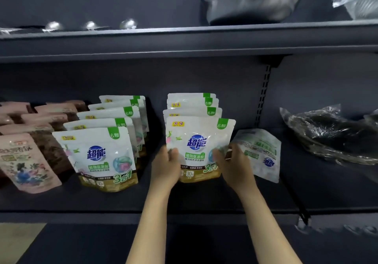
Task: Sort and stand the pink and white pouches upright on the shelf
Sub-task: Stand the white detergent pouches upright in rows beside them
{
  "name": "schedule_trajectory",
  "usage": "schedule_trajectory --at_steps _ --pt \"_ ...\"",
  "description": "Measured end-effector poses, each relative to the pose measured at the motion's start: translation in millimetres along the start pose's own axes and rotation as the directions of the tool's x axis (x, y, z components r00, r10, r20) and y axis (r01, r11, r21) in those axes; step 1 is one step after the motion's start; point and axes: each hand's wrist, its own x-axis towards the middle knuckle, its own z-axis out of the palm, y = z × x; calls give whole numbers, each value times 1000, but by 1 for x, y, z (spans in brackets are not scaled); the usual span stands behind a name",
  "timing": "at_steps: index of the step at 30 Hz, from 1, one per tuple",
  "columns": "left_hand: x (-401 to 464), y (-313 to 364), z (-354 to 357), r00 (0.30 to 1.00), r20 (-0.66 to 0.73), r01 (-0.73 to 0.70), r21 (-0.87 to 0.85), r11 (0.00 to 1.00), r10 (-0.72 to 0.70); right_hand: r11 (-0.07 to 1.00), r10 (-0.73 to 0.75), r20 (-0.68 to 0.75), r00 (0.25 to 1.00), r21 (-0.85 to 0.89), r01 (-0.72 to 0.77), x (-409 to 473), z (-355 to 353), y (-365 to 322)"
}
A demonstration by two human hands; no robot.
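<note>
Both hands (166,166) grip front pouch (197,141)

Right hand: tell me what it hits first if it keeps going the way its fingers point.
The right hand already touches the front white pouch; its fingers aim up-left across it, though depth is unclear.

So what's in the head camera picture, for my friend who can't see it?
Two hands, left hand and right hand, hold the front white pouch of an upright row on a dark shelf. Another white row and pink pouches stand left; one white pouch leans at the right.
</note>
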Motion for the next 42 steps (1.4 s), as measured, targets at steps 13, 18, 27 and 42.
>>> schedule_trajectory --at_steps 13,18,27,42 --pt "15 -21 7 992 93 97 -198 975 -80 998 -60 -72 996 -18 59 8 26 3" --pt "22 -23 10 993 84 103 -199 975 -88 998 -59 -68 996 33 61 9 29 3" --pt "26 -25 11 991 72 124 -222 967 -110 995 -79 -47 996 50 82 12 30 4" --pt "38 7 21 930 -362 -149 -196 969 69 1000 3 -79 997 3 -2 23 -11 11"
